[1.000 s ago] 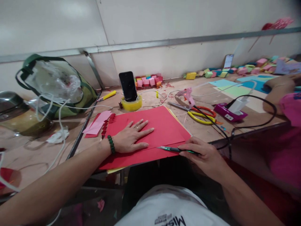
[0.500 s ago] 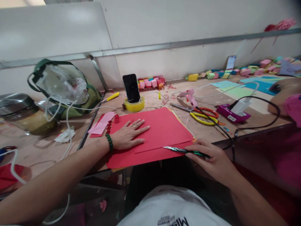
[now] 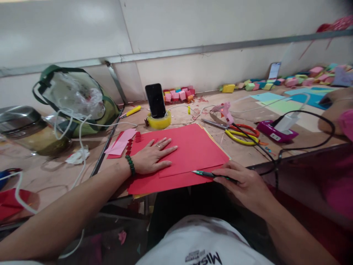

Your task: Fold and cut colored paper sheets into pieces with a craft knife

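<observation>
Large red paper sheets (image 3: 190,147) lie overlapped at the table's front edge, the lower one showing as a strip along the near side. My left hand (image 3: 154,156) rests flat on the upper sheet with its fingers spread. Between the fingers and thumb of my right hand (image 3: 237,180) is a craft knife (image 3: 205,174), its blade pointing left at the upper sheet's near edge. Pink paper pieces (image 3: 121,142) and small dark red pieces (image 3: 129,147) lie left of the sheets.
Behind the sheets, a phone (image 3: 155,101) stands in a yellow tape roll (image 3: 159,120). To the right are scissors (image 3: 242,136), a pink glue gun (image 3: 224,111), a purple power strip (image 3: 275,132) and cables. A bag (image 3: 79,99) and jar (image 3: 30,129) stand left. Another person's arm (image 3: 335,99) is far right.
The view has shifted slightly. The knife and my right hand have moved a little, with the knife still held near the upper sheet's edge. My left hand stays flat on the paper.
</observation>
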